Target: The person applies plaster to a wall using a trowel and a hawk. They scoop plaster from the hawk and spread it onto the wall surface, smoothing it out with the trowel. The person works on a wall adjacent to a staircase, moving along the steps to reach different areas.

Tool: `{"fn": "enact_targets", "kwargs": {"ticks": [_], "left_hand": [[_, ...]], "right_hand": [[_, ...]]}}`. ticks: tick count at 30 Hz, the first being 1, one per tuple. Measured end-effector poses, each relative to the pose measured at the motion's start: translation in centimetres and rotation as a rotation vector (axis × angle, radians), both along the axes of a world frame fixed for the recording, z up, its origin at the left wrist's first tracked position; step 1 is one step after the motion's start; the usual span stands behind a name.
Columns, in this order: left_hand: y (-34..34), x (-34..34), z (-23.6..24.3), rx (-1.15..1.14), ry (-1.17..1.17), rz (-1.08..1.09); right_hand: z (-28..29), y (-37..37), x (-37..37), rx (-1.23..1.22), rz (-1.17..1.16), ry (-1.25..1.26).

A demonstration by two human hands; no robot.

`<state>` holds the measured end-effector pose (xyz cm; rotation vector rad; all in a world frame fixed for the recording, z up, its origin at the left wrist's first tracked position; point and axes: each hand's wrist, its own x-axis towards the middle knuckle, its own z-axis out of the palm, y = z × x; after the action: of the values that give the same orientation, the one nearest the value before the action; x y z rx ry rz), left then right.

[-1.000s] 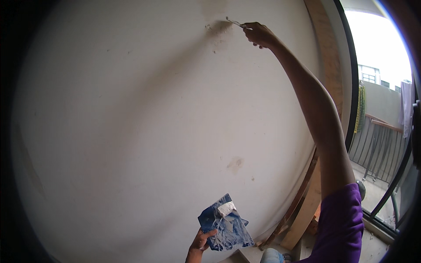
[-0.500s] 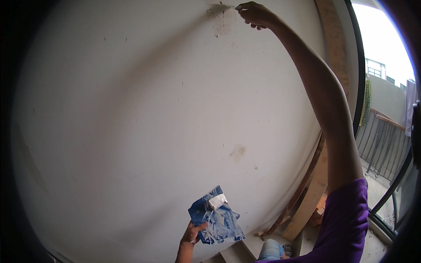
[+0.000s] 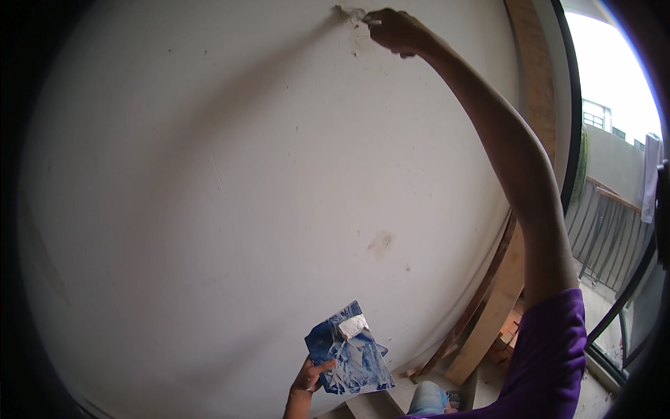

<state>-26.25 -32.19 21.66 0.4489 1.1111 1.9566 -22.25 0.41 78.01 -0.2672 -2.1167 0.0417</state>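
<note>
High on the white wall, my right hand is closed around a putty knife. The knife's blade lies against or very close to the wall, just above a rough brownish patch. Low in front of me, my left hand grips the left edge of a blue plastering board, thumb on top. White filler is smeared over the board, and a pale block-like lump sits near its upper end. The fingers under the board are hidden.
Another stained spot marks the wall lower down. Wooden planks lean along its right side, beside reddish bricks. A dark-framed opening with a railing outside lies at far right. Steps show below my knee.
My right hand and the putty knife have shifted slightly left and down across the rough patch. In the left hand, the blue board sits a little lower and further right.
</note>
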Motion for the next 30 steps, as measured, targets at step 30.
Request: {"fn": "enact_targets", "kwargs": {"ticks": [30], "left_hand": [[-1.1,-1.2,-0.4,0.001,0.004,-0.053]], "right_hand": [[0.0,1.1,-2.2,0.161,-0.157,-0.102]]}}
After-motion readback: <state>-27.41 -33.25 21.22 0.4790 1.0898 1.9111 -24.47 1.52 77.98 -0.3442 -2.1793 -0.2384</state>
